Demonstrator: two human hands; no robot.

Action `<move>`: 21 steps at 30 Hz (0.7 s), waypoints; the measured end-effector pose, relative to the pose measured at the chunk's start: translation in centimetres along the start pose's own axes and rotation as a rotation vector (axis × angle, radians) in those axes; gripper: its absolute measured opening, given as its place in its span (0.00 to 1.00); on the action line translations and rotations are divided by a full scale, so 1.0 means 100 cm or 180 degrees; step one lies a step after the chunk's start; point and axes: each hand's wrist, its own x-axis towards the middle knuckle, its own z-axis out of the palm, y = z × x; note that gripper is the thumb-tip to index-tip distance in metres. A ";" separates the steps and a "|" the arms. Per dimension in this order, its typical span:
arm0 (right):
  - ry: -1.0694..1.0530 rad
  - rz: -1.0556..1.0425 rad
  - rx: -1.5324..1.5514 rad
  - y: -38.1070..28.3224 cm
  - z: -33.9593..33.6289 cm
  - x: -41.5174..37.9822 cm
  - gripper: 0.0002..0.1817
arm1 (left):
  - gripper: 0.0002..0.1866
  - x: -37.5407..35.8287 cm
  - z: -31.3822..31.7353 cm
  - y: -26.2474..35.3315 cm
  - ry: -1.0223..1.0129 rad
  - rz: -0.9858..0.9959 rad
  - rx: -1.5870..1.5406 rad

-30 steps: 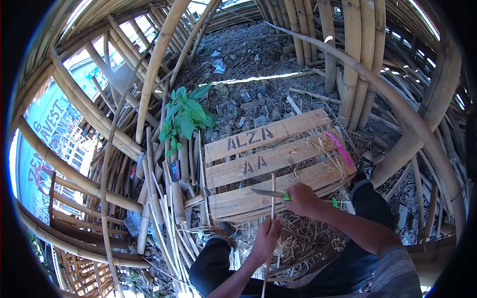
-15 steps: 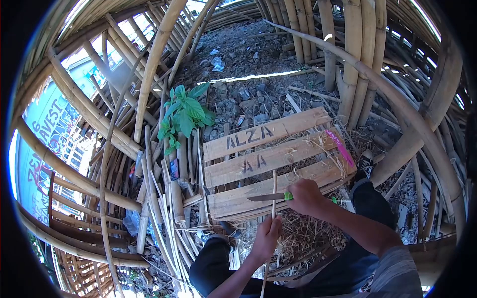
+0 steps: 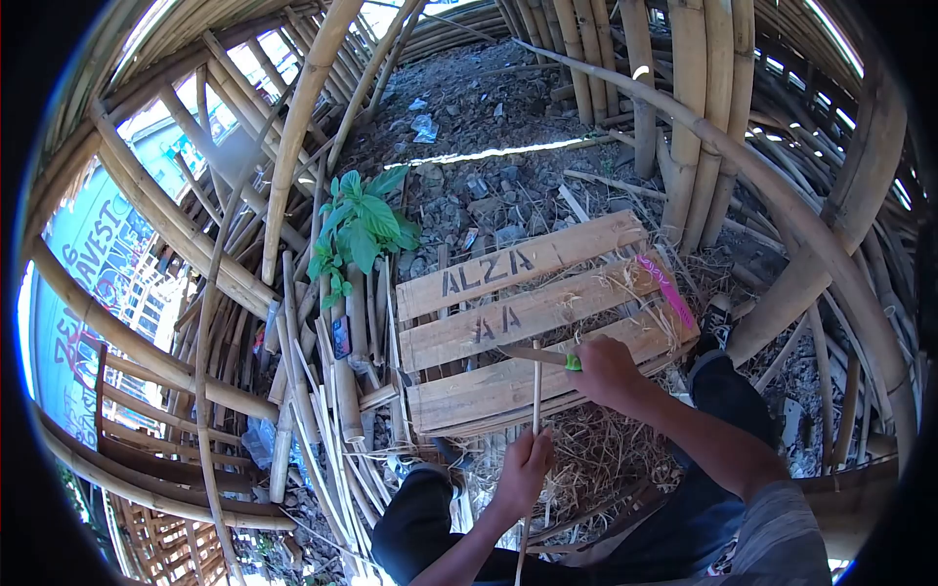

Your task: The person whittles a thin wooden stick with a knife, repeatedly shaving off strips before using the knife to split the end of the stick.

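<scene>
Bamboo strip (image 3: 535, 391) upright; knife (image 3: 535, 355) at tip.

Raw bamboo, weathered timber and a steel blade under hard sun.

The left hand (image 3: 525, 467) grips a thin bamboo strip (image 3: 535, 391), pale, matt and fibrous, while the right hand (image 3: 606, 371) holds a knife (image 3: 535, 355) with a dull grey metal blade and a glossy green plastic handle. Beneath lies a wooden pallet (image 3: 508, 313) of rough, unfinished planks with black stencilled paint and one pink painted edge. Dry, straw-like shavings (image 3: 596, 454) litter it. Smooth, slightly glossy bamboo poles (image 3: 303, 127) surround stony, dusty ground (image 3: 489, 107).
</scene>
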 end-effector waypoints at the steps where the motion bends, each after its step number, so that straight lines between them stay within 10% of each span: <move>1: 0.0030 -0.0015 0.0033 0.001 -0.001 0.001 0.13 | 0.13 0.000 0.001 0.000 -0.0001 0.0012 0.0003; 8: -0.0993 -0.0563 0.0272 -0.029 0.015 -0.027 0.12 | 0.16 0.002 -0.004 -0.001 0.0124 -0.0088 0.0165; 14: -0.0073 -0.0115 0.0097 -0.007 0.002 0.000 0.12 | 0.14 0.000 -0.001 0.006 0.0050 0.0018 0.0472; 21: -0.0682 0.0073 0.0506 -0.019 0.000 -0.013 0.12 | 0.13 0.001 0.001 0.000 0.0023 0.0033 0.0073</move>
